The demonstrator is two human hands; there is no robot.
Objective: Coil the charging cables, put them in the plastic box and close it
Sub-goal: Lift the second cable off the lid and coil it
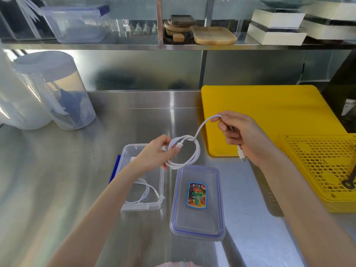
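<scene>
From the head camera, the left hand (154, 153) is raised over the far end of the clear plastic box (159, 189), its fingers (174, 149) pinched on a white charging cable (194, 157) that is wound into a round coil. One white plug of the cable lies across the top of the coil, beside the left thumb. From the coil the free tail of the cable rises to the right hand (244, 135), which is held above the near left corner of the yellow cutting board (269, 105). The right fingers (224, 118) are curled round the tail, and its USB-C plug (241, 153) hangs out below the palm.

The box stands open on the steel desk (57, 170), directly under the left forearm, with a blue clip (115, 168) on its left side. A second white cable (142, 191) lies coiled inside it. The lid (198, 224) lies flat on the desk just right of the box, close beside it, with a colourful label (196, 195) in its middle.

Right of the lid sits a yellow perforated tray (317, 166), overlapping the cutting board's near right part. Far left of the box stands a clear cylindrical canister (63, 93) with a white lid.
</scene>
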